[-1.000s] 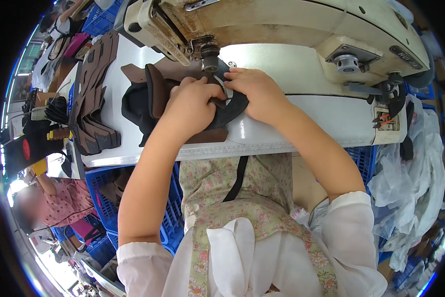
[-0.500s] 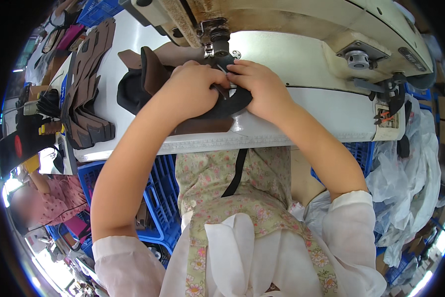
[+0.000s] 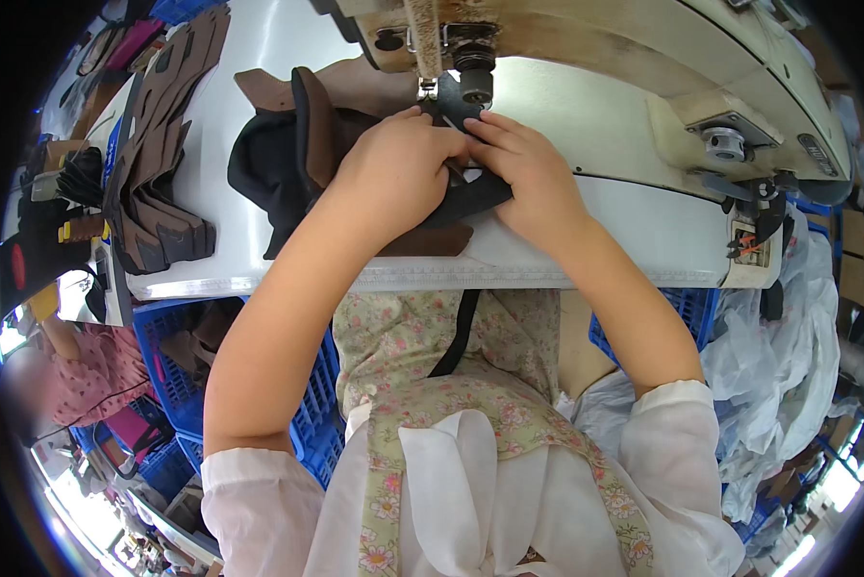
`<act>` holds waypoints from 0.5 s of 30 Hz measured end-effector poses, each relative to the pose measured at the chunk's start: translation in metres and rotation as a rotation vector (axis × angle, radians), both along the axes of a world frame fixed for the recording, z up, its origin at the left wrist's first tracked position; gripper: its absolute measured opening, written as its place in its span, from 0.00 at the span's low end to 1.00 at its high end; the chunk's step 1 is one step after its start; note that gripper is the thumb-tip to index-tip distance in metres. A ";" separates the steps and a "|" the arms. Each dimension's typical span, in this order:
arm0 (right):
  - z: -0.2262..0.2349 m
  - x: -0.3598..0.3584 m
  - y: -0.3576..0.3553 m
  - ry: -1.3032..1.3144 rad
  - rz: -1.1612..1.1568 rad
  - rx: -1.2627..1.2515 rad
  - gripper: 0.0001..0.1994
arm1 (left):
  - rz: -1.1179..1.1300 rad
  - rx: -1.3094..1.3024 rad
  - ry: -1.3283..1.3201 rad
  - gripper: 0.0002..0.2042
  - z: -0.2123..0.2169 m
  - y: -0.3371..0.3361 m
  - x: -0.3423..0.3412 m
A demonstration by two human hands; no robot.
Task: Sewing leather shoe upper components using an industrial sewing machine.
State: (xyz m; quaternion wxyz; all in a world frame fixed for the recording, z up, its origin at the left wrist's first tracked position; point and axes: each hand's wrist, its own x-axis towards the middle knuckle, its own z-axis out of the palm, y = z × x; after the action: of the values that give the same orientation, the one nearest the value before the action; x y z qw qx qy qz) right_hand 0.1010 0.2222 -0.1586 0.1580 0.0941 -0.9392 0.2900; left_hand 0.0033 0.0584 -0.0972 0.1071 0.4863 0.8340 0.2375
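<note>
On the white bed of a sewing machine lies a brown-and-black shoe upper [image 3: 273, 159], its black lining and brown panels folded upward on the left. My left hand [image 3: 398, 173] is closed on the piece, fingers curled in just below the presser foot [image 3: 428, 91]. From the other side my right hand [image 3: 533, 173] grips the black edge [image 3: 470, 197], thumb and fingertips close to those of the left. The fingertips of both hands meet near the machine's needle area, where the seam is partly hidden. A flat brown panel [image 3: 432, 240] shows under my left wrist.
The machine arm [image 3: 624, 58] spans the far side, with a handwheel-like knob [image 3: 723, 144] at right. A stack of brown cut pieces [image 3: 167, 183] lies at left. Blue crates [image 3: 172, 356] stand below the table edge. Clear plastic bags [image 3: 778, 356] hang at right. Another person's pink sleeve [image 3: 100, 370] shows at far left.
The view has shifted slightly, so the machine head appears further right and the table a little higher. Both hands keep their grip on the shoe upper, a little further right in the picture.
</note>
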 end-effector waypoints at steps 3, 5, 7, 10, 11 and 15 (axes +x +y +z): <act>-0.001 0.001 0.000 0.000 -0.011 0.017 0.28 | 0.016 0.022 -0.035 0.14 -0.005 0.000 -0.001; -0.001 0.001 -0.002 0.009 -0.025 0.020 0.28 | 0.013 0.045 -0.018 0.14 -0.007 0.000 -0.001; 0.000 0.001 -0.003 -0.003 -0.025 0.027 0.29 | 0.008 0.066 -0.002 0.14 -0.007 -0.001 -0.003; 0.003 0.001 -0.006 -0.014 -0.031 0.040 0.29 | 0.001 0.034 -0.032 0.14 -0.005 -0.002 -0.006; 0.003 0.001 -0.007 -0.013 -0.037 0.046 0.30 | -0.003 0.018 -0.047 0.14 -0.003 -0.002 -0.007; 0.000 0.002 -0.009 -0.020 -0.065 0.052 0.29 | 0.010 -0.012 -0.001 0.13 -0.004 -0.003 -0.005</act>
State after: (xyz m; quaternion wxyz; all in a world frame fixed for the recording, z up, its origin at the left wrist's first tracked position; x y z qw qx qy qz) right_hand 0.1031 0.2131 -0.1581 0.1557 0.0648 -0.9505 0.2608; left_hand -0.0022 0.0555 -0.1007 0.1094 0.4814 0.8377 0.2335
